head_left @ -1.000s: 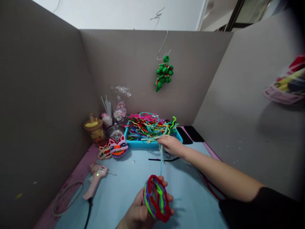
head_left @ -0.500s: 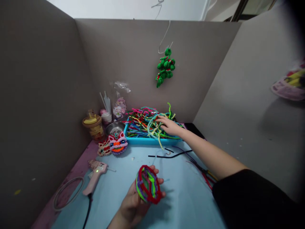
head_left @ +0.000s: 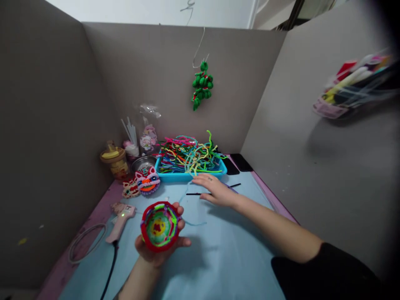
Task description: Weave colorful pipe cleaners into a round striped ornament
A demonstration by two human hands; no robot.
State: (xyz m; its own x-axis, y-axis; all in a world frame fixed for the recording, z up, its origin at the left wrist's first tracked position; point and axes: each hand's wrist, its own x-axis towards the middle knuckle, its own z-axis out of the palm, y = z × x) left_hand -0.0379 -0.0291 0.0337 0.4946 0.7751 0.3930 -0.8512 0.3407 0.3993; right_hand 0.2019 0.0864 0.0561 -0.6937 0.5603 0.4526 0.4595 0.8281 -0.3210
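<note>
A small bowl of coiled pipe cleaners faces up toward me, with a red rim and rings of green, purple and yellow inside. My left hand is closed around its side and underside. My right hand hovers palm down just in front of the blue tray, fingers stretched out and nothing visible in them. Pipe cleaners of many colours are heaped in that tray. Beneath the right hand lie a black pipe cleaner and a purple one, partly covered. A light blue pipe cleaner curves across the cloth beside the bowl.
At left lies a pink glue gun with a lit green light and a black cord. Behind it sit two lion-head pieces, a metal bowl and a lidded cup. A green ornament hangs from the back panel; a pen holder hangs right.
My right hand has drawn back from the heap in the tray to above the cloth. My left hand has moved left and tipped the bowl so its inside shows. The view has shifted right.
</note>
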